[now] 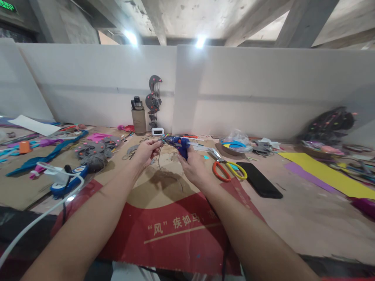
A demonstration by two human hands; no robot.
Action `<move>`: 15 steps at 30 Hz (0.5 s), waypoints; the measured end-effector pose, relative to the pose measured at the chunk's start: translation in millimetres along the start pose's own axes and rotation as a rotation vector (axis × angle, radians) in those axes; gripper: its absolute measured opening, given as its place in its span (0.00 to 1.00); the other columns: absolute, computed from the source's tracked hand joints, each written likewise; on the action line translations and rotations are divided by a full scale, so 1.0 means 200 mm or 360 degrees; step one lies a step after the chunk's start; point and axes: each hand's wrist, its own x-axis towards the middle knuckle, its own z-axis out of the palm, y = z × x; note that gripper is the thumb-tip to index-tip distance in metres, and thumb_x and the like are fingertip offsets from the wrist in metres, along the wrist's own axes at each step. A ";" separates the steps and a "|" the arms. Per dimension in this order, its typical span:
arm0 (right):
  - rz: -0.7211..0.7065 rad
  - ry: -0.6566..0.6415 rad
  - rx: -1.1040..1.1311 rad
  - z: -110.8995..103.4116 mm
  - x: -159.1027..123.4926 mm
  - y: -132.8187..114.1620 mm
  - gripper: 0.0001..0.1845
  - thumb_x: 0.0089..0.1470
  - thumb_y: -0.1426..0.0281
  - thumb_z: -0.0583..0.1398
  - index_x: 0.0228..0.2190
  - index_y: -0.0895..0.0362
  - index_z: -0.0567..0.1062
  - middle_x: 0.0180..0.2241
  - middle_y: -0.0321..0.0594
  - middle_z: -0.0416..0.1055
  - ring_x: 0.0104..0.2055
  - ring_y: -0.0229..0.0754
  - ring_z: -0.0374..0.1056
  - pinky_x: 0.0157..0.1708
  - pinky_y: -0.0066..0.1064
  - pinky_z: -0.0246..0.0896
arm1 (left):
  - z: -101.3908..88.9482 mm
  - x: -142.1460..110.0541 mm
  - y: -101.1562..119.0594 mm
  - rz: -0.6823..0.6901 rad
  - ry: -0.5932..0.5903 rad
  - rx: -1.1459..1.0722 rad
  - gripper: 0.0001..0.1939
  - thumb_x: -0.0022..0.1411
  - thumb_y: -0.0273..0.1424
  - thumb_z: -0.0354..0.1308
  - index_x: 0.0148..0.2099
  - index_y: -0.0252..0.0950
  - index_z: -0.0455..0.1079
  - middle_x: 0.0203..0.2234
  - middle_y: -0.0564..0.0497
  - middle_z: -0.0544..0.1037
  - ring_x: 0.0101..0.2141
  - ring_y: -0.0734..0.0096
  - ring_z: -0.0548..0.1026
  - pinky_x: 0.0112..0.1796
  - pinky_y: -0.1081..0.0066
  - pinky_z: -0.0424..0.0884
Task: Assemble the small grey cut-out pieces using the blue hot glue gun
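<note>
My right hand is wrapped round the handle of a blue glue gun, its nozzle pointing left. Pinched in the fingertips of my left hand is a thin grey cord, whose tail hangs down over the board. The nozzle meets the cord's upper end close to my left fingertips; whether they touch, and any small piece there, is too small to make out. Below both hands lies a brown and red cardboard sheet with printed characters.
Scissors and a black phone lie to the right. On the left are a blue power strip with a white cable and grey felt pieces. A bottle and small white display stand behind.
</note>
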 end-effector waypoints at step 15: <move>0.0038 -0.0023 -0.0003 -0.01 0.00 -0.02 0.16 0.54 0.67 0.52 0.45 0.59 0.66 0.39 0.49 0.71 0.40 0.48 0.67 0.38 0.36 0.59 | 0.01 0.00 0.01 0.0021 0.0017 -0.0012 0.12 0.41 0.31 0.67 0.26 0.30 0.69 0.17 0.55 0.66 0.16 0.86 0.58 0.15 0.80 0.48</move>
